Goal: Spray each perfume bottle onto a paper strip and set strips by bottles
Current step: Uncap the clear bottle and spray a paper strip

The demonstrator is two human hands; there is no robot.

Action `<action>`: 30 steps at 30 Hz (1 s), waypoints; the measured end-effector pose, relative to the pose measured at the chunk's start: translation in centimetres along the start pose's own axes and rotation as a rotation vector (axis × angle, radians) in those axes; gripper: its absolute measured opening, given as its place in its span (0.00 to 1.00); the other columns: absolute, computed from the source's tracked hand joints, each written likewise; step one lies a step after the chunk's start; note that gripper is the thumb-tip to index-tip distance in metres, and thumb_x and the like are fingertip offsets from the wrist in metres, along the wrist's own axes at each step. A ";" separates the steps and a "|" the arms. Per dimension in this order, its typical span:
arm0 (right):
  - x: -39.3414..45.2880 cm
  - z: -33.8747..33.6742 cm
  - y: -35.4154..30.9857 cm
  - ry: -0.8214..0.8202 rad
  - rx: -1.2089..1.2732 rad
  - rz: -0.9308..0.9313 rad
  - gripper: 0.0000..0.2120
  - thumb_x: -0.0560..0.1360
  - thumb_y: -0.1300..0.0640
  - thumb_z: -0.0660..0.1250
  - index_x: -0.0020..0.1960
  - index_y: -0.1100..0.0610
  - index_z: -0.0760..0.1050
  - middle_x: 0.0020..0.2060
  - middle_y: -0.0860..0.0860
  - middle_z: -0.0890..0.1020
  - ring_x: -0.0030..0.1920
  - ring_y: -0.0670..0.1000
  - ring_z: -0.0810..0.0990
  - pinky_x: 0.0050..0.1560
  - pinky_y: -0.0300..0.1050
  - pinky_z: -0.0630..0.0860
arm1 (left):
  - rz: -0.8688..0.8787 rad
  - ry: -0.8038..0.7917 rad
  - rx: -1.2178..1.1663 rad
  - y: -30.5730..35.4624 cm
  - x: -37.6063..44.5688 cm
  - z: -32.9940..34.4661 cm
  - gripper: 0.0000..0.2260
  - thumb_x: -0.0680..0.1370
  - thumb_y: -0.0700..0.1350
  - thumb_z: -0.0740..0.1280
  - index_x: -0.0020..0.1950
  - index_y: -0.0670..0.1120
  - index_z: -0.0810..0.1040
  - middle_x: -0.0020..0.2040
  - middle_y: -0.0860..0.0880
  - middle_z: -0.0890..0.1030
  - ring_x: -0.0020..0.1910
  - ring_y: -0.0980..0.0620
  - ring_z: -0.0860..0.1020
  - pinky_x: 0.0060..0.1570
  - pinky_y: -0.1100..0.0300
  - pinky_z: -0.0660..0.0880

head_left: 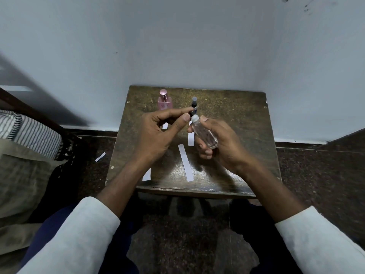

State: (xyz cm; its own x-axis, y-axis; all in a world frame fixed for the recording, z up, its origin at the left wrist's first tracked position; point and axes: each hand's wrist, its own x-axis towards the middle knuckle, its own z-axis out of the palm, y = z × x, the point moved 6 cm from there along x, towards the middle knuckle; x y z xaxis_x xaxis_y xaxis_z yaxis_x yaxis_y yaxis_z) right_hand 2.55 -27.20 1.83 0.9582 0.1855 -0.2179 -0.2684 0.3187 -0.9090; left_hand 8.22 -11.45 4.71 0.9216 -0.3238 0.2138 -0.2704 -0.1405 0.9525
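Held above the wooden table point(227, 115): clear bottle point(205, 135) gripped in right hand point(219, 147), long axis tilted, white neck toward upper left; left hand point(158, 133) pinching dark cap point(191, 113) just beside that neck (off or on: unclear); nearest paper strip point(185, 163) flat below; pink bottle point(165, 100) and dark-capped bottle point(194, 103) upright near the pale wall point(177, 46).
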 end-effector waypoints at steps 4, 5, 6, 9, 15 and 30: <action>0.0 0.0 -0.6 0.061 -0.162 -0.060 0.15 0.88 0.54 0.59 0.57 0.66 0.76 0.32 0.55 0.75 0.26 0.51 0.67 0.29 0.43 0.65 | 0.000 0.034 0.099 0.3 0.0 -0.2 0.08 0.80 0.42 0.76 0.59 0.42 0.88 0.49 0.54 0.89 0.45 0.58 0.85 0.48 0.65 0.81; 0.1 0.0 -0.6 0.071 -0.178 -0.067 0.14 0.88 0.54 0.59 0.57 0.65 0.76 0.31 0.55 0.75 0.26 0.51 0.67 0.28 0.43 0.65 | -0.005 0.036 0.112 0.2 0.0 -0.2 0.08 0.80 0.42 0.76 0.58 0.42 0.88 0.49 0.54 0.88 0.45 0.59 0.85 0.48 0.64 0.81; 0.1 0.0 -0.5 0.076 -0.173 -0.065 0.14 0.88 0.54 0.59 0.57 0.65 0.76 0.31 0.55 0.74 0.26 0.51 0.67 0.28 0.43 0.65 | -0.012 0.029 0.115 0.0 0.1 -0.2 0.08 0.80 0.42 0.76 0.58 0.42 0.88 0.49 0.54 0.89 0.46 0.58 0.85 0.49 0.61 0.83; 0.2 -0.1 0.0 0.049 -0.073 -0.023 0.19 0.87 0.51 0.59 0.58 0.68 0.76 0.29 0.54 0.73 0.24 0.49 0.64 0.27 0.41 0.63 | -0.056 -0.024 0.059 -0.5 0.3 0.0 0.08 0.81 0.43 0.75 0.60 0.47 0.88 0.51 0.52 0.90 0.51 0.50 0.87 0.56 0.51 0.84; 0.2 0.6 0.4 -0.036 0.174 0.021 0.11 0.87 0.52 0.59 0.66 0.55 0.71 0.28 0.54 0.68 0.21 0.46 0.61 0.24 0.35 0.59 | -0.071 -0.002 0.024 -0.5 0.4 0.0 0.07 0.80 0.43 0.77 0.57 0.50 0.89 0.51 0.56 0.90 0.47 0.54 0.87 0.54 0.53 0.83; -0.2 1.8 -0.3 -0.114 0.325 -0.006 0.13 0.88 0.55 0.55 0.71 0.49 0.70 0.29 0.54 0.67 0.21 0.44 0.60 0.22 0.36 0.55 | -0.098 0.144 0.161 0.0 0.0 -0.7 0.06 0.82 0.48 0.74 0.55 0.47 0.88 0.44 0.55 0.86 0.39 0.59 0.79 0.38 0.68 0.73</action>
State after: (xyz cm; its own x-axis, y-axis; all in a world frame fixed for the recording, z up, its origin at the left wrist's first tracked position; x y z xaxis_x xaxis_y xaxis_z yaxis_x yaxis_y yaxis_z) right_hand 2.24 -25.69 2.83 0.9473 0.2800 -0.1554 -0.2984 0.5959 -0.7456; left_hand 8.41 -10.83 4.81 0.9727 -0.1664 0.1620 -0.2083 -0.3160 0.9256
